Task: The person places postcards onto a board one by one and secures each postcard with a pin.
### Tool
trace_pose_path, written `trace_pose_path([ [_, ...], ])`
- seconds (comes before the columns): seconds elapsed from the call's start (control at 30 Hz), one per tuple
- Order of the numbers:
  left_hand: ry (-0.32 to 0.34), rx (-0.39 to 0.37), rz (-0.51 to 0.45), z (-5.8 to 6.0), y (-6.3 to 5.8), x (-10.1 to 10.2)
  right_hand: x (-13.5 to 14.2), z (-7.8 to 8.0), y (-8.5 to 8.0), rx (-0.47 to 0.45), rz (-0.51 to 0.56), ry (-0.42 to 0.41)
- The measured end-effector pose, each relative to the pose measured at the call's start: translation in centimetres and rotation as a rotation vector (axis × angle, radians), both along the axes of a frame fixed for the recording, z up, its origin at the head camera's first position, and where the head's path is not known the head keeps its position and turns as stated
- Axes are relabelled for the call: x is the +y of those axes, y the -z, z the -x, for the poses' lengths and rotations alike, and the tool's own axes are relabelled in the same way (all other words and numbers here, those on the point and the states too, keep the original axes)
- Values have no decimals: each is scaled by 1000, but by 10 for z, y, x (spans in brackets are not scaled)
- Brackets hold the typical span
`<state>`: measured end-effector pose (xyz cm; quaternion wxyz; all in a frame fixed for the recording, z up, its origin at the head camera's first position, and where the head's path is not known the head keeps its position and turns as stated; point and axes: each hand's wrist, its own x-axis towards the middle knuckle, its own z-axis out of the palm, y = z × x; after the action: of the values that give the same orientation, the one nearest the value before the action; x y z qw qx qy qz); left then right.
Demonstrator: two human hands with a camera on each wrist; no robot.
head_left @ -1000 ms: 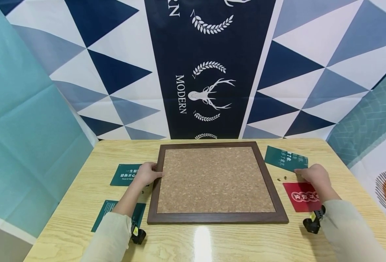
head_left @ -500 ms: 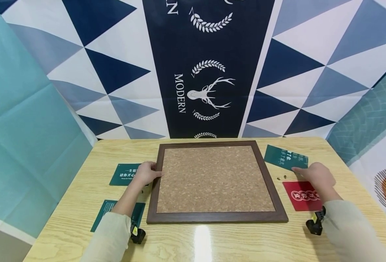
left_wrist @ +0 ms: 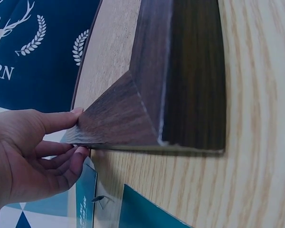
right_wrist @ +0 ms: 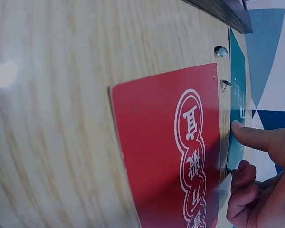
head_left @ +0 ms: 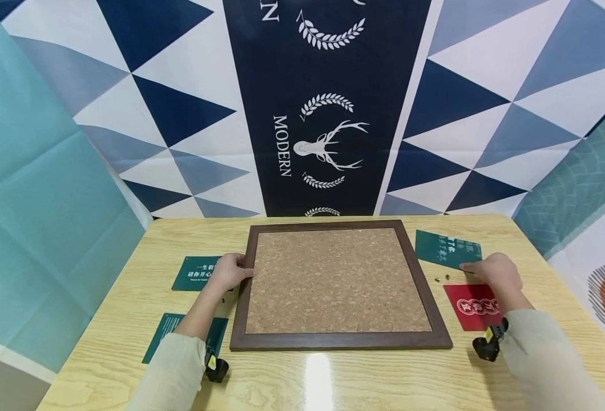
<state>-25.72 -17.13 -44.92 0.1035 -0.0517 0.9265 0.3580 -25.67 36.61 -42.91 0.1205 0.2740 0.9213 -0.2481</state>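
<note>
My left hand (head_left: 229, 273) grips the left side of a dark-framed cork board (head_left: 338, 285). In the left wrist view the thumb lies on top of the frame (left_wrist: 114, 116) and the other fingers curl below its edge. My right hand (head_left: 500, 271) pinches the near right corner of a green card (head_left: 438, 248) with white writing. In the right wrist view its thumb presses on the card's face (right_wrist: 237, 85), with the fingers bent at the card's edge. Just nearer lies a red card (head_left: 462, 308), partly under the right wrist in the head view.
Two thumbtacks, one of them this tack (right_wrist: 221, 51), rest between the right-hand cards. On the left lie another green card (head_left: 192, 277) and a darker green one (head_left: 161, 337), partly behind the left forearm, with a tack (left_wrist: 100, 198) near them. A patterned cloth (head_left: 323, 114) hangs behind the table.
The green card under my right hand has turned and shifted slightly, and that hand has moved a little with it. The left hand and the cork board stay in place.
</note>
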Motion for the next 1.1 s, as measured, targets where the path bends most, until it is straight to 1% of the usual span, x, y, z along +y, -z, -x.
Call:
trace_pose_path([
  [0.1,-2,-1,6,0,-1,0,1,0,1,13,74,32],
  [0.2,-1,-4,13,-1,-1,1,4,0,2,15,126,60],
  [0.5,-5,3,9,1,-1,2,10,7,7,-11,185,145],
  [0.6,-8,0,7,1,-2,2,10,8,6,-17,177,145],
  [0.83,-10,-4,12,1,-4,2,8,10,4,-22,141,116],
  [0.97,-10,-3,6,0,-4,2,8,11,6,-17,160,134],
  [1.1,-11,-6,5,-1,-3,3,7,10,7,14,206,151],
])
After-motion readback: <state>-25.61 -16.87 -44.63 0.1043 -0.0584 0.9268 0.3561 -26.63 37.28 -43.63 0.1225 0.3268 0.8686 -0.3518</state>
